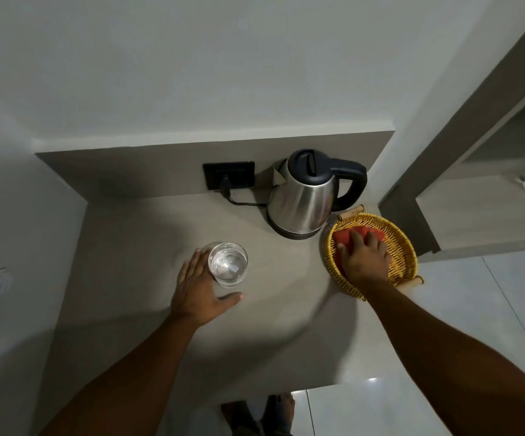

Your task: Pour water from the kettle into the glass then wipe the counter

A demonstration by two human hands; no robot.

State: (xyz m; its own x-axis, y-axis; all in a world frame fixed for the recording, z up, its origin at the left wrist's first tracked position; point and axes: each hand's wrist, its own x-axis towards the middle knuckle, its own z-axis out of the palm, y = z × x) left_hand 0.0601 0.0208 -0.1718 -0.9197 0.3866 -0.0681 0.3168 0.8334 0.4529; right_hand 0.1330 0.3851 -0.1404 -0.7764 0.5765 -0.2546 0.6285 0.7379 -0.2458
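Observation:
A steel kettle (302,196) with a black lid and handle stands on its base at the back of the grey counter (148,309). A clear glass (228,264) holding water stands left of the middle. My left hand (198,291) is cupped around its left side, fingers spread, thumb in front of the glass. My right hand (364,259) lies flat on a red cloth (342,236) inside a yellow wicker basket (404,247) at the counter's right edge. Whether the fingers grip the cloth is not visible.
A black wall socket (229,174) behind the kettle has the kettle's cord plugged in. Walls close the counter at the back and left. The counter ends just right of the basket, with white floor tiles (475,309) beyond. My feet show below the front edge.

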